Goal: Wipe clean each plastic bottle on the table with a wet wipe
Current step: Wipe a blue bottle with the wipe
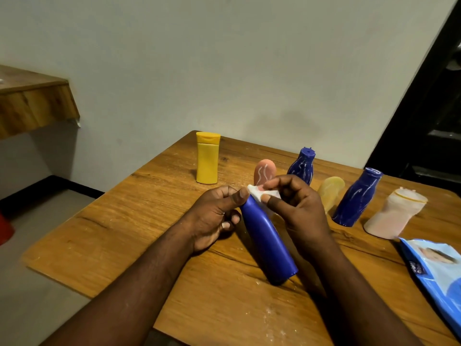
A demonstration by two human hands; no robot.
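Leaning over the table (124, 221), the blue bottle (268, 236) is pointing its top away from the person and its base toward them. Whether the base is touching the wood is hard to tell. The left hand (214, 216) is gripping it near the top, the thumb lying along the shoulder, and the bottle is partly hiding the curled fingers behind it. The right hand (299, 211) is pinching a white wipe (257, 193) between thumb and fingers and pressing it on the bottle's top, so wipe and fingers are covering the cap altogether.

Six more bottles are standing farther back. The yellow bottle (207, 158) is standing alone to the left, well apart from the rest. The hands are hiding the lower part of the pink bottle (265, 172), which is showing white squiggles. The right hand is covering the base of the back navy bottle (303, 166). The amber bottle (330, 192) is showing only in part, between the right hand and the right navy bottle (356, 198). The clear bottle (394, 213) is standing just beside that one, its contents looking blurred and pinkish.

A blue pack (439, 270) is lying at the right, and the frame edge is cutting it off and leaving its print unreadable. At the left, the edge is also cropping a wooden shelf (32, 103).
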